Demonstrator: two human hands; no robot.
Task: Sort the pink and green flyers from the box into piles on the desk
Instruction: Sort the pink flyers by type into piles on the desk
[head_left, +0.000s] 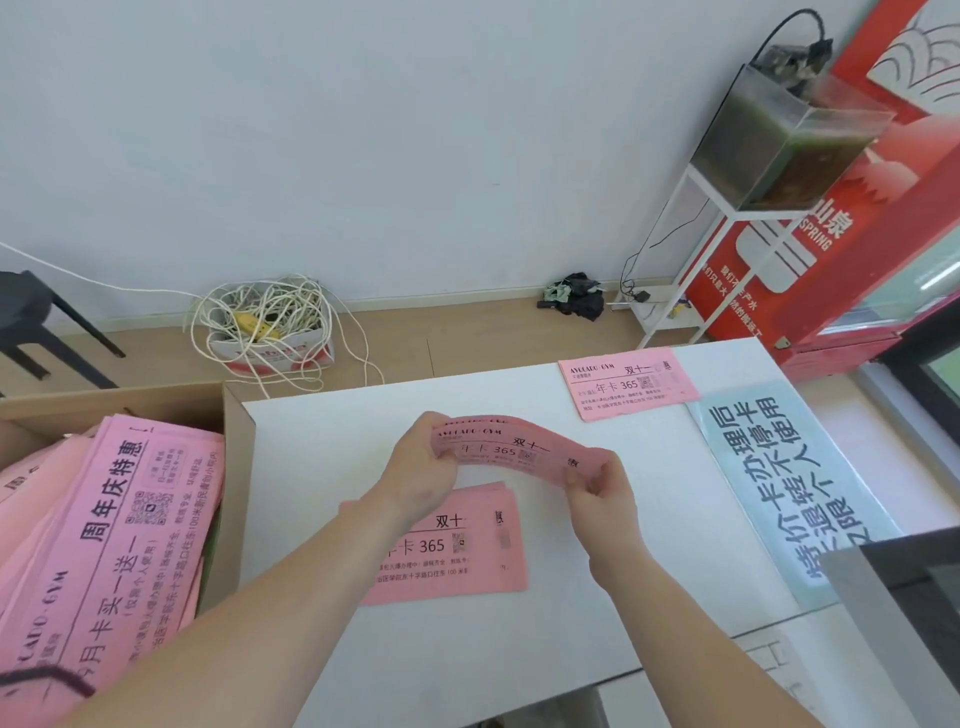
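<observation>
Both my hands hold a thin bundle of pink flyers (511, 448) above the middle of the white desk (332, 462); the bundle arches upward. My left hand (415, 462) grips its left end and my right hand (597, 480) pinches its right end. Under them a pile of pink flyers (467, 566) lies flat on the desk. Another pink pile (626, 383) lies at the desk's far edge. A cardboard box (236, 447) at the left holds several larger pink flyers (111, 535). A light green sheet (769, 478) with large black characters lies at the right.
A dark device (904, 592) juts in at the desk's near right corner. On the floor behind are a carton of tangled white cord (270, 322), a black stool (36, 322), a white rack with a fish tank (774, 140) and a red cabinet (831, 228).
</observation>
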